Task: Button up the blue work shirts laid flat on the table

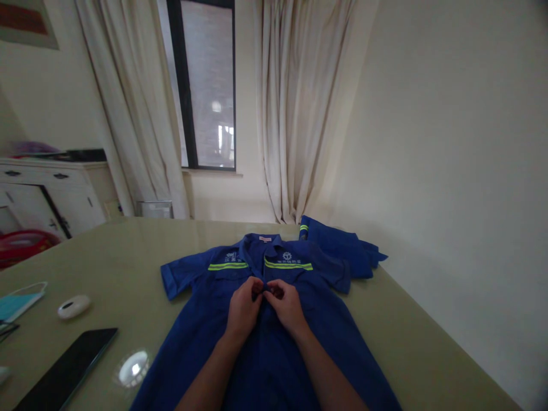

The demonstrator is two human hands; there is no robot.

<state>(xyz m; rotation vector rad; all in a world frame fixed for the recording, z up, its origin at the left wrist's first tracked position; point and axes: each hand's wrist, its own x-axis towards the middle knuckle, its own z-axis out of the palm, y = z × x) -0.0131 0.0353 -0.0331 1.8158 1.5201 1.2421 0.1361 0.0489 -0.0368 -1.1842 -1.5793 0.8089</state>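
A blue short-sleeved work shirt [269, 354] lies spread face up on the table, its collar pointing away from me. Yellow-green stripes and pale printed emblems cross its chest. At the front opening, just below the chest stripes, my left hand [246, 305] and my right hand [286, 302] meet. Both pinch the dark placket fabric between thumb and fingers, slightly raised. Any button between the fingertips is too small and covered to make out.
Folded blue clothing [338, 245] lies behind the right sleeve, near the wall. On the left of the glossy table [132, 245] are a black phone [68, 365], a white oval case [73, 306] and a face mask [19, 305]. Light reflects beside the phone.
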